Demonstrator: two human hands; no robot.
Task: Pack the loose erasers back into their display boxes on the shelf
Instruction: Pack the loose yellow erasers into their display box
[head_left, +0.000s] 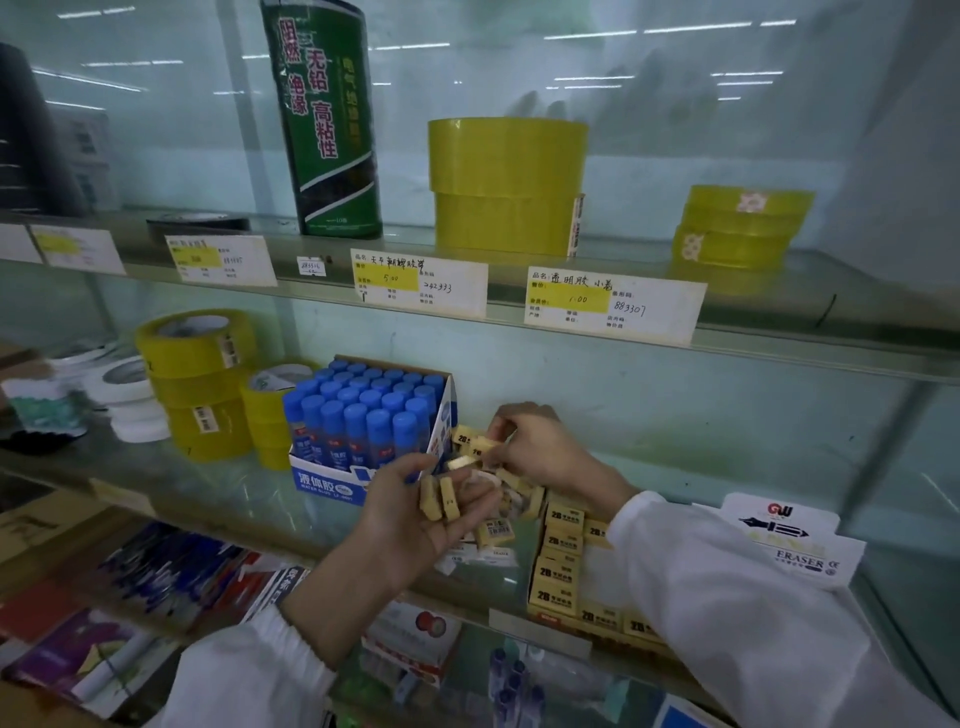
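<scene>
Left hand (415, 514) lay palm up in front of the middle shelf (218, 493), its fingers cupped round a few yellow erasers (441, 501). Two of them stood on edge across the palm. At its 2 o'clock the right hand (537, 452) reached in, back upward, fingers curled down and the tips pinching one eraser (483, 446) at the top of a loose pile (511, 493). That pile sat on the glass between the two hands, and a few more pieces and a clear wrapper lay toward 6 o'clock, under the left fingers.

At 5 o'clock from the right hand stood the display box (561, 577), with rows of yellow blocks marked 2B packed inside. A white sleeve (727, 597) on the right arm covered part of it, so how full it was could not be told. At 3 o'clock from the box rose its white header card (789, 545), printed ERASER.

At 9 o'clock from the pile, just beside it, was a glue box (332, 480) filled with blue-capped bottles (363, 410). Further toward 9 o'clock stood stacked yellow tape rolls (202, 384).

At 12 o'clock, on the upper shelf, were a wide yellow tape stack (506, 187) and a tall green pack (327, 119), with handwritten price labels (613, 304) along the front edge.
</scene>
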